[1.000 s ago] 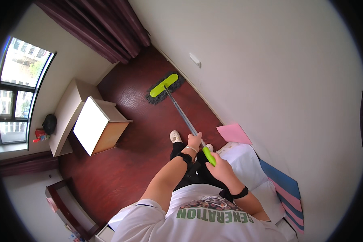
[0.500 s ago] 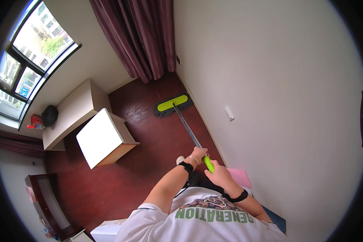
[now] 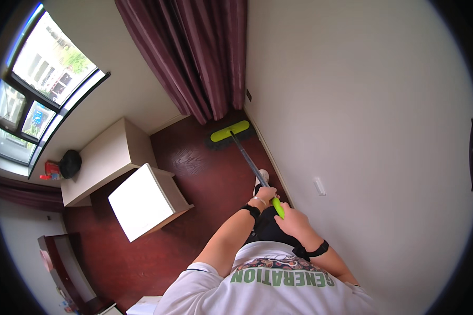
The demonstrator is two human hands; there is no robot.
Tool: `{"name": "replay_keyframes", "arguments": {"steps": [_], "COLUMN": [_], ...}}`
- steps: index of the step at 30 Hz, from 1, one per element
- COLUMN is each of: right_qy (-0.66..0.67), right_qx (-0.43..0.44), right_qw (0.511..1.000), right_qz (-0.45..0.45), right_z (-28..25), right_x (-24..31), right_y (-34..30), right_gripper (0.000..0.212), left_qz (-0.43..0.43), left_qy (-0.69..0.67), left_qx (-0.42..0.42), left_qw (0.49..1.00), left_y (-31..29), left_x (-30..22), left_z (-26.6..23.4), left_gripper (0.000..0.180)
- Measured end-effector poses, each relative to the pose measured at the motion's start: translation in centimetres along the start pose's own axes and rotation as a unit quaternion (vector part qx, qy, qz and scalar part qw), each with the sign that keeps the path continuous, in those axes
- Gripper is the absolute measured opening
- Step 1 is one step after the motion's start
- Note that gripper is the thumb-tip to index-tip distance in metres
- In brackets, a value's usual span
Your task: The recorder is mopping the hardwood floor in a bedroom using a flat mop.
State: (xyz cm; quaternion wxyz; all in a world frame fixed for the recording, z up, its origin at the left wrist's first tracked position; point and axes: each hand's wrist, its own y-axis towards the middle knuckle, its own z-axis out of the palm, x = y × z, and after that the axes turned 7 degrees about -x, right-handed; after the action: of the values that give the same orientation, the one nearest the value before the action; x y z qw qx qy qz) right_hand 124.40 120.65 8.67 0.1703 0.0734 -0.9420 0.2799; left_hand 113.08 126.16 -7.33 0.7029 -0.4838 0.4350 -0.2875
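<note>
Both of my hands grip a flat mop. My left hand (image 3: 266,195) wraps the grey metal pole (image 3: 247,157) higher up, and my right hand (image 3: 294,221) holds the green grip (image 3: 278,208) at the pole's end. The lime-green mop head (image 3: 229,131) with its dark fringe lies flat on the dark red wooden floor (image 3: 205,173), close to the foot of the maroon curtain (image 3: 205,63) and beside the white wall (image 3: 352,105). One white shoe (image 3: 261,176) shows just beyond my left hand. Black bands circle both wrists.
A white-topped wooden side table (image 3: 144,202) stands left of me, with a long beige desk (image 3: 102,157) behind it under the window (image 3: 37,89). A black bag (image 3: 70,163) and a red item sit at the desk's far end. A dark wooden frame (image 3: 63,268) is at lower left.
I have stepped forward along the wall toward the curtain, pushing the mop head ahead until it reaches the curtain's foot. The pink and blue sheets and white bedding have dropped out of view behind me.
</note>
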Motion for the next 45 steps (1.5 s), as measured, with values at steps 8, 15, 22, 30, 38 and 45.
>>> {"name": "replay_keyframes", "arguments": {"steps": [8,15,22,30,38,45], "right_qy": [-0.026,-0.047,-0.110,-0.137,-0.161,-0.186], "right_qx": [0.033,0.038,0.103,0.144,0.101,0.109], "right_qw": [0.999,0.996,0.986,0.972,0.964,0.958], "right_qz": [-0.014,-0.061,-0.072,-0.124,-0.187,-0.189], "right_z": [-3.0,-6.9,-14.1,-13.5,-3.7,-7.0], "right_x": [2.0,5.2,5.4,7.9,17.4,17.9], "right_y": [14.7,20.5,16.2,14.2,21.4,17.6], "right_gripper": [0.048,0.051,0.055,0.051,0.046,0.050], "left_qz": [0.041,0.161,0.177,0.094,0.109,0.135], "left_qy": [-0.018,0.080,0.009,0.017,0.060,-0.046], "left_qx": [-0.081,-0.181,-0.086,-0.091,-0.201,-0.195], "left_qw": [0.996,0.967,0.980,0.991,0.972,0.970], "left_y": [8.7,13.0,6.8,1.1,6.9,5.0], "left_x": [-11.9,-19.0,-15.8,-14.3,-21.4,-17.3], "left_z": [1.0,0.0,2.6,-3.3,-16.2,-14.0], "left_gripper": [0.008,0.037,0.056,0.050,0.052,0.051]}}
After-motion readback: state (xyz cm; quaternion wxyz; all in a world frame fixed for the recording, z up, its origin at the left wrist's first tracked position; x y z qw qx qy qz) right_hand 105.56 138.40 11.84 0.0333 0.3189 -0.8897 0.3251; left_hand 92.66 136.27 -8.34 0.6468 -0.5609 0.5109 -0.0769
